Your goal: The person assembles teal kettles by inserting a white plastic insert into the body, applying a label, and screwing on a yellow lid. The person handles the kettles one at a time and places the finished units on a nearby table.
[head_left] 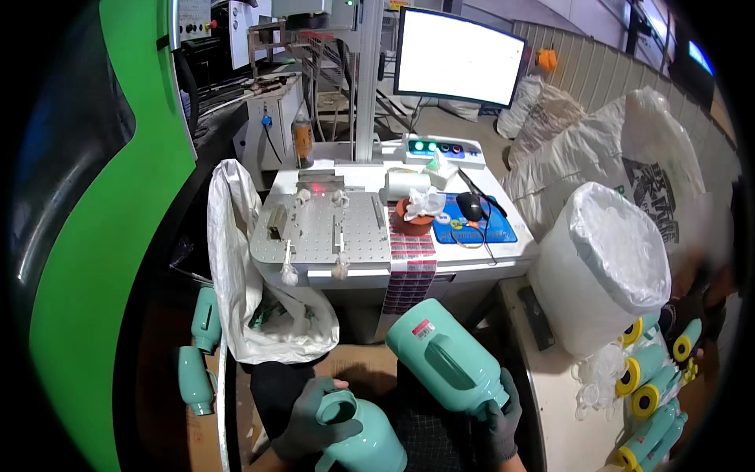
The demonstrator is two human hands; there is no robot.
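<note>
In a dark grey glove, my left hand is closed around the neck of a teal thermos jug body, low in front of my lap. Its round opening faces up toward me. Also gloved, my right hand grips a second teal jug at its narrow neck. That jug lies tilted, with its wide base pointing up and left. A small red and white label sits near the base, and the moulded handle faces me. The two jugs are apart.
Ahead stands a white workbench with a perforated metal plate, a label strip, a mouse and a monitor. A white sack hangs at left near teal jugs. Right are a lined bin and yellow-rimmed jugs.
</note>
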